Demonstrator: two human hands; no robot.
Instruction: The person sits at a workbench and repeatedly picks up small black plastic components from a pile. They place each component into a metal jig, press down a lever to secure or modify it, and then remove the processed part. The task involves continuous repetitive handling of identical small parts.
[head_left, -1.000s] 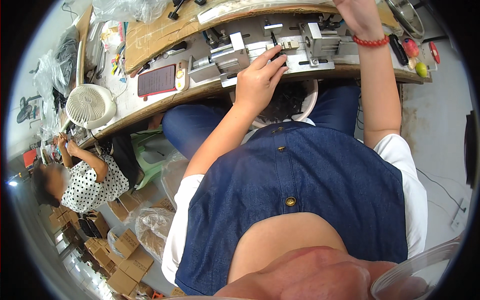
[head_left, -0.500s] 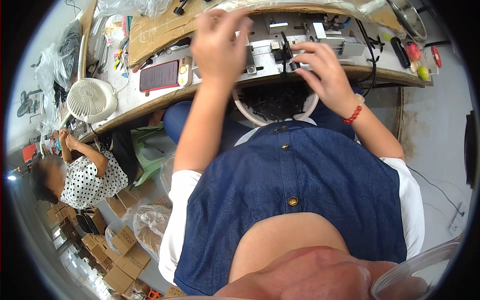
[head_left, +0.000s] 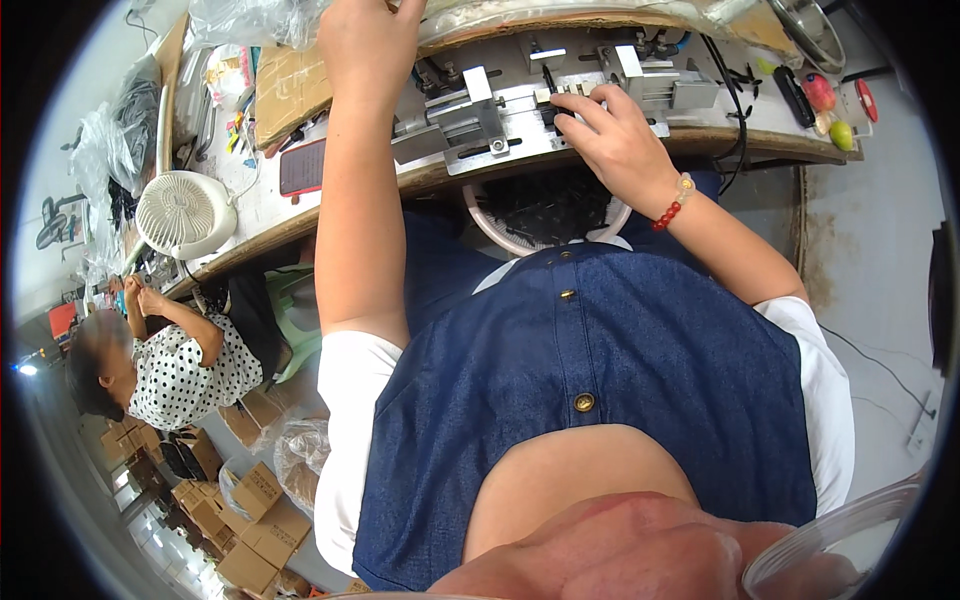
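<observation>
My right hand [head_left: 608, 132], with a red bead bracelet at the wrist, rests on a grey metal jig [head_left: 510, 120] at the front edge of the workbench. Its fingers press on small parts on the jig's rail. My left hand [head_left: 365, 35] reaches far over the bench toward a clear plastic bag [head_left: 250, 18]; its fingers run out of the top of the picture, so what it holds is hidden. A white round basin [head_left: 545, 210] with small dark parts sits on my lap, just under the bench edge.
On the bench's left part stand a white desk fan [head_left: 185, 212], a dark phone [head_left: 300, 165] and a cardboard piece [head_left: 292, 85]. Tools and small coloured items [head_left: 820, 95] lie at the right end. Another person in a dotted top [head_left: 180, 375] sits at the left beside cardboard boxes [head_left: 245, 520].
My left arm has stretched farther up over the bench. My right hand moved from the jig's right side down onto its rail.
</observation>
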